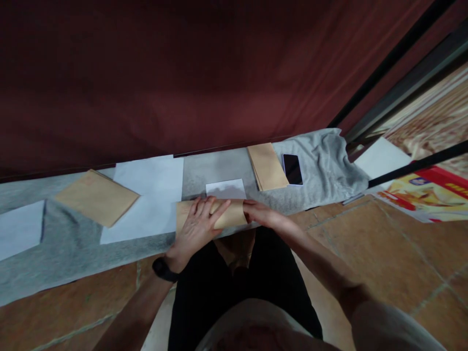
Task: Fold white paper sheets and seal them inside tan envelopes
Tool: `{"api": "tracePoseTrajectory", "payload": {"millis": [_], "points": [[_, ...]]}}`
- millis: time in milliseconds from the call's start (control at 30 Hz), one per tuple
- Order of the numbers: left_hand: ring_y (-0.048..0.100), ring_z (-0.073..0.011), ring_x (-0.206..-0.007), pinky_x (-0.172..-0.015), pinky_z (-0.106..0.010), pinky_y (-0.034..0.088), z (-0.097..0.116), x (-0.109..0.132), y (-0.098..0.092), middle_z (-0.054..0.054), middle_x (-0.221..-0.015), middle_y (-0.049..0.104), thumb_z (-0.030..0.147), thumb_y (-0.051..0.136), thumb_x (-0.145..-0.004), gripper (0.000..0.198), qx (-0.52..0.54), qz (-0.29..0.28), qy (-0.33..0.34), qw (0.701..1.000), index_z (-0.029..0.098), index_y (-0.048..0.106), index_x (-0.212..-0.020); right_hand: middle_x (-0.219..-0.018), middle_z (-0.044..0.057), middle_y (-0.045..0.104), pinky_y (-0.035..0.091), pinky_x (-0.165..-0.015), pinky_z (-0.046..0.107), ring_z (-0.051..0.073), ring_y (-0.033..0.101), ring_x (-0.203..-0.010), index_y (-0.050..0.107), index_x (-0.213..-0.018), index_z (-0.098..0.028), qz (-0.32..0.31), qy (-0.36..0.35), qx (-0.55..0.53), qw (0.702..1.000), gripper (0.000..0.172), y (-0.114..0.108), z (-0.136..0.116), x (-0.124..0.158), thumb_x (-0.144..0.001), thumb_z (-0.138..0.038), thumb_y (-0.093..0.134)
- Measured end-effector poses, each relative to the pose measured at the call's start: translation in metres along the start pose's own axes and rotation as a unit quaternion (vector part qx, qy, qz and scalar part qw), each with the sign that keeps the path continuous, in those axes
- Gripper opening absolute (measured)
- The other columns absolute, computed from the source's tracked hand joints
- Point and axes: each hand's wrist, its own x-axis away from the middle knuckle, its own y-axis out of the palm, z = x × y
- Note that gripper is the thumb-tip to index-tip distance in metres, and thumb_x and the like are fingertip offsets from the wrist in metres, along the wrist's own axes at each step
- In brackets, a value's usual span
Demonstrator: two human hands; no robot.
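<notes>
A brown paper envelope lies at the near edge of the grey cloth, in front of my body. Across its left part rests my left hand, palm down with fingers spread. My right hand is at the envelope's right end, its fingers reaching inside or behind the opening and mostly hidden. Just beyond the envelope, a small white paper lies partly covered.
Large white sheets and a brown envelope stack lie left, with another white stack farther left. More brown envelopes and a phone are at right. A dark red panel rises behind the cloth.
</notes>
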Motion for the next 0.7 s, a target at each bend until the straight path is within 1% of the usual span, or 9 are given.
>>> {"api": "tracePoseTrajectory", "payload": {"millis": [67,133,200,267,333,367,433,500,700], "points": [[0.050,-0.0368,-0.136,-0.118,-0.056,0.034,-0.001,0.002,-0.010,-0.019,-0.145,0.053,0.035,0.072,-0.087,0.086,-0.016,0.014,-0.034,0.999,0.026,0.030,-0.161,-0.088,0.000,0.075,0.056,-0.074,0.026,0.016,0.070,-0.080,0.071,-0.105,-0.021,0.008,-0.033,0.065,0.997,0.021,-0.011,0.000,-0.002,-0.094,-0.028,0.055],[0.050,-0.0380,-0.135,-0.119,-0.058,0.032,-0.007,0.008,-0.015,-0.020,-0.145,0.053,0.041,0.070,-0.088,0.085,-0.022,0.028,-0.069,0.997,0.025,0.029,-0.161,-0.096,0.002,0.075,0.056,-0.075,0.026,0.015,0.070,-0.081,0.068,-0.111,-0.020,0.076,-0.078,0.155,0.982,0.025,-0.021,0.001,-0.005,-0.099,-0.026,0.046],[0.052,-0.0381,-0.133,-0.118,-0.059,0.032,-0.016,0.016,-0.013,-0.020,-0.144,0.053,0.046,0.068,-0.089,0.086,-0.024,0.035,-0.097,0.994,0.023,0.028,-0.162,-0.106,0.005,0.074,0.056,-0.082,0.029,0.017,0.070,-0.090,0.064,-0.117,-0.020,0.184,-0.106,0.283,0.935,0.025,-0.027,0.002,-0.010,-0.101,-0.028,0.047],[0.053,-0.0373,-0.131,-0.117,-0.059,0.033,-0.026,0.025,-0.005,-0.020,-0.142,0.055,0.051,0.065,-0.090,0.088,-0.028,0.036,-0.126,0.991,0.022,0.024,-0.163,-0.116,0.011,0.071,0.054,-0.090,0.033,0.022,0.069,-0.103,0.061,-0.123,-0.018,0.265,-0.084,0.416,0.866,0.028,-0.025,0.006,-0.017,-0.101,-0.034,0.055],[0.052,-0.0376,-0.131,-0.117,-0.059,0.033,-0.034,0.033,0.005,-0.020,-0.141,0.055,0.055,0.062,-0.090,0.090,-0.034,0.037,-0.160,0.986,0.020,0.023,-0.163,-0.121,0.018,0.068,0.054,-0.092,0.036,0.028,0.068,-0.110,0.059,-0.125,-0.015,0.288,-0.033,0.503,0.814,0.040,-0.017,0.011,-0.024,-0.098,-0.045,0.061],[0.052,-0.0381,-0.131,-0.117,-0.059,0.033,-0.037,0.037,0.010,-0.021,-0.140,0.055,0.057,0.061,-0.090,0.091,-0.036,0.036,-0.173,0.984,0.019,0.022,-0.163,-0.123,0.021,0.067,0.055,-0.091,0.037,0.030,0.067,-0.112,0.058,-0.125,-0.013,0.286,-0.018,0.526,0.801,0.047,-0.011,0.014,-0.028,-0.097,-0.050,0.063],[0.052,-0.0395,-0.129,-0.115,-0.060,0.034,-0.040,0.044,0.016,-0.023,-0.139,0.054,0.061,0.060,-0.090,0.094,-0.039,0.032,-0.190,0.981,0.016,0.022,-0.163,-0.128,0.026,0.063,0.055,-0.091,0.040,0.035,0.064,-0.115,0.056,-0.128,-0.009,0.296,-0.012,0.549,0.781,0.056,0.000,0.020,-0.035,-0.093,-0.052,0.068],[0.053,-0.0402,-0.128,-0.114,-0.061,0.034,-0.040,0.049,0.021,-0.024,-0.139,0.054,0.062,0.058,-0.090,0.094,-0.039,0.028,-0.196,0.979,0.014,0.023,-0.162,-0.129,0.028,0.061,0.055,-0.092,0.042,0.036,0.063,-0.116,0.055,-0.129,-0.007,0.310,-0.012,0.554,0.772,0.057,0.008,0.024,-0.041,-0.093,-0.048,0.069],[0.054,-0.0389,-0.125,-0.114,-0.061,0.034,-0.038,0.051,0.025,-0.024,-0.140,0.053,0.064,0.058,-0.089,0.094,-0.031,0.041,-0.205,0.978,0.013,0.027,-0.161,-0.120,0.023,0.067,0.055,-0.089,0.039,0.032,0.068,-0.107,0.056,-0.124,-0.009,0.314,0.016,0.533,0.785,0.047,0.011,0.025,-0.050,-0.094,-0.043,0.069]]}}
